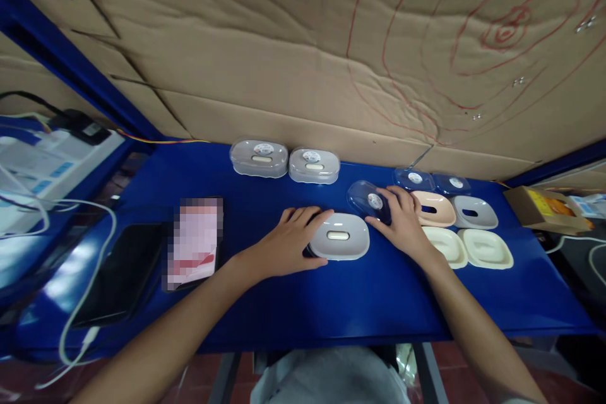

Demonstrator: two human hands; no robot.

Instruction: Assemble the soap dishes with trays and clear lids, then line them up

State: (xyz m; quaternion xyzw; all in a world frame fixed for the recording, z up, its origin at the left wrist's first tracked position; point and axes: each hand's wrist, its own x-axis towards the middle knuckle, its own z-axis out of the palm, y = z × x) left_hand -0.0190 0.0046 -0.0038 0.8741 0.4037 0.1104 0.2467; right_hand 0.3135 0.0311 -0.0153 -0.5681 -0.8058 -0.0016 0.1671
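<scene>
A grey oval dish with a pale insert in its slot (341, 246) lies on the blue table at the centre. My left hand (288, 243) is curved around its left end, thumb and fingers apart at the edges. To the right, my right hand (402, 218) grips a clear oval lid with a round label (362, 194), which is tilted. Beyond that hand lie a peach dish with a slot (441, 217), a grey slotted dish (478, 222) and two cream dishes (487, 249). Two more clear lids (451, 185) rest behind them.
Two lidded grey dishes (314, 173) stand at the back against the cardboard wall (237, 44). Two phones (123, 271) and a white cable lie at the left on the table (284, 309). Power strips are further left. An open cardboard box (534, 211) stands at the right edge.
</scene>
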